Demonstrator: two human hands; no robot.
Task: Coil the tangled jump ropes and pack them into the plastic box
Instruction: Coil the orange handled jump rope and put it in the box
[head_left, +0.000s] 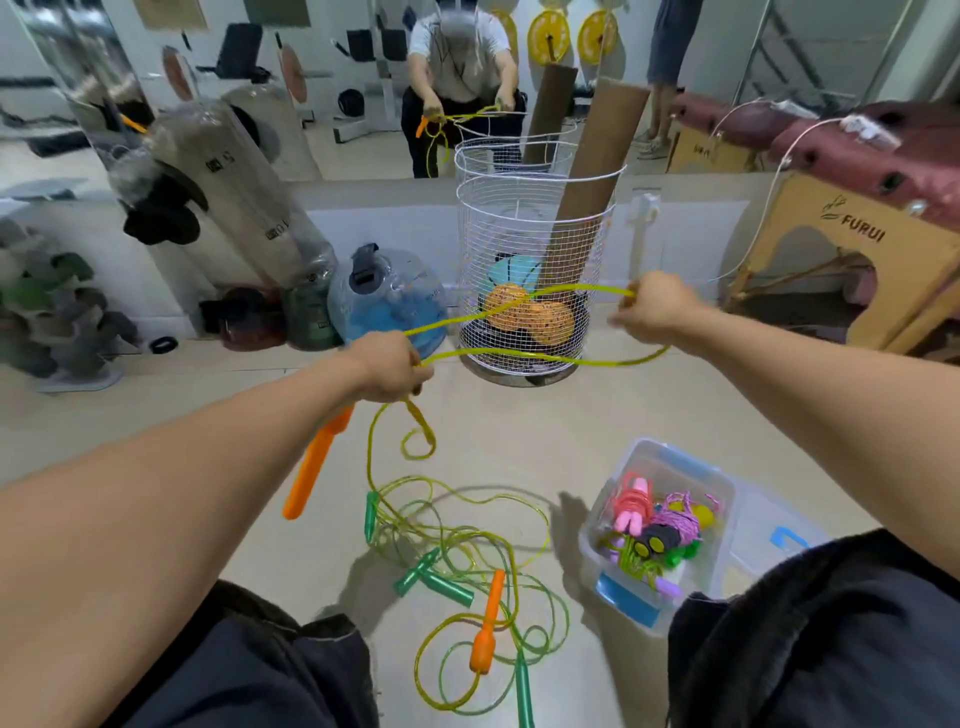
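Head view: coiling is judged under way. Tangled ropes are left on the floor at lower centre, the plastic box beside them at lower right, partly filled. A yellow rope is stretched mid-frame, gripped by the clenched left hand and clenched right hand. Another loop is called for next. "FURUI" is read on the wooden board at upper right.

The fingers of the left grip curl away from the camera, so where they pinch the yellow rope stays hidden; the right grip likewise covers its end of the loop. Below both grips, a green handle runs off the bottom edge, and the plastic box is partly covered by a dark trouser leg
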